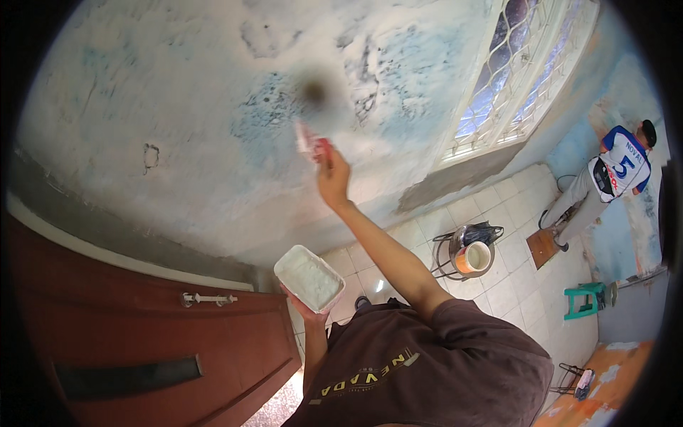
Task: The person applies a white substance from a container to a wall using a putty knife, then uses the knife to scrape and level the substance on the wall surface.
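My right hand [334,179] is raised to the patchy wall [192,142], fingers closed round a red and white scraper [313,146]. The scraper's blade end is blurred and lies at or close to the wall; contact cannot be told. Below it, my left hand [307,307] supports a white rectangular tub [283,268] from underneath and the side. White putty [316,286] lies inside the tub, which is tilted. Most of the left fingers are hidden by the tub.
A barred window [523,78] is at upper right. A reddish-brown door [142,320] stands at lower left. On the tiled floor a round stool [455,267] bears a bucket [473,257] and a black bag [482,233]. Another person [619,167] stands at far right near a green stool [583,302].
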Demonstrator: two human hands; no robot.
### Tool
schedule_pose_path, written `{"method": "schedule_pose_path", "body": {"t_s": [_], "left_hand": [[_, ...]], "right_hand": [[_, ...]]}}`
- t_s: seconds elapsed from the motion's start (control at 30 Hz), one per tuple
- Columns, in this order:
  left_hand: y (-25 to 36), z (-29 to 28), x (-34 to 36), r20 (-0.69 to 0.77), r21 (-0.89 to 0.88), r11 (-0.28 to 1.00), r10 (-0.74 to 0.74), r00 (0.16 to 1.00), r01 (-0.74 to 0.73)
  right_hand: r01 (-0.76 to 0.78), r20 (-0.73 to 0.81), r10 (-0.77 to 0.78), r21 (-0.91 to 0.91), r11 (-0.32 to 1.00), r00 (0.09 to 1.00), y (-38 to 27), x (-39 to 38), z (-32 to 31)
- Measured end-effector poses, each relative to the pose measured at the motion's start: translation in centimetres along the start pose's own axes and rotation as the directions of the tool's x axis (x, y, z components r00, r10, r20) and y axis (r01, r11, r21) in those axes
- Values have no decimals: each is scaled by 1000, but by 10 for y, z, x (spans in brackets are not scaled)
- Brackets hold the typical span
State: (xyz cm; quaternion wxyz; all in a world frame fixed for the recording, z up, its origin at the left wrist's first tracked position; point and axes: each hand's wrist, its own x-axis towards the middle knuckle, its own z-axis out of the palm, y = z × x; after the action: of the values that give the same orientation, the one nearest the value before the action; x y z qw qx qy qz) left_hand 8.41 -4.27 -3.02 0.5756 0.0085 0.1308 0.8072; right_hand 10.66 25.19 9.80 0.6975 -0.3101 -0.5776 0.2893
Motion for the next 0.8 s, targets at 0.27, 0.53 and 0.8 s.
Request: {"method": "schedule_pose_path", "body": {"t_s": [0.27,0.53,0.8], "left_hand": [[-21,16,20,54,146,986,-88,995,79],[-23,26,30,89,227,973,-66,994,44],[-9,13,23,50,173,985,0,999,-9]], "right_hand": [[-280,-507,154,-181,943,848,111,132,-206],[-229,-612,140,-69,971,778,82,195,-172],[370,-265,-503,-421,828,823,-34,136,-10]]}}
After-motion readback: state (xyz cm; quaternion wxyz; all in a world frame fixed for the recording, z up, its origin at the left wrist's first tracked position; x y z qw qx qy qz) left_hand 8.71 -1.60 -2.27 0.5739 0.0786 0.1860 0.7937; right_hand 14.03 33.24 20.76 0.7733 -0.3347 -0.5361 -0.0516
